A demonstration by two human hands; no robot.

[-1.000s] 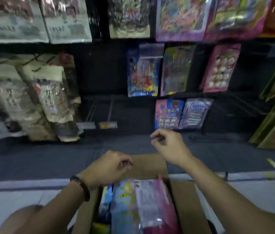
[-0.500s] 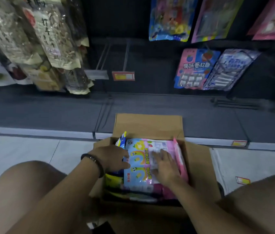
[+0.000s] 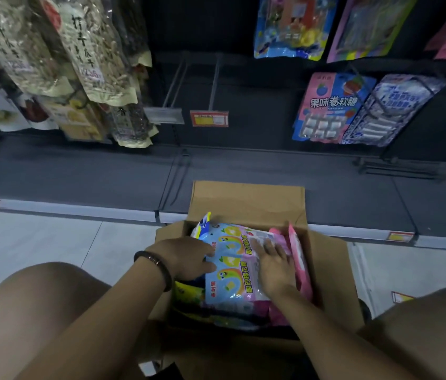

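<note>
An open cardboard box (image 3: 246, 200) stands on the floor between my knees, packed with candy bags. The top one is a blue and pink candy bag (image 3: 232, 272) with rainbow pictures. My left hand (image 3: 186, 257), a dark bracelet on its wrist, grips that bag's left edge, fingers curled under it. My right hand (image 3: 273, 266) lies flat on the bag's right half with straight fingers. More pink bags (image 3: 300, 263) stand on edge at the box's right side.
Bare display hooks (image 3: 178, 80) with a red price tag (image 3: 209, 118) stick out above the dark bottom shelf (image 3: 79, 174). Dried snack bags (image 3: 93, 56) hang at the left, candy bags (image 3: 331, 105) at the right. The floor is white tile (image 3: 38, 239).
The view has tilted down from the shelf wall to the box. Both hands came down from in front of the shelf onto the top candy bag and have stayed there.
</note>
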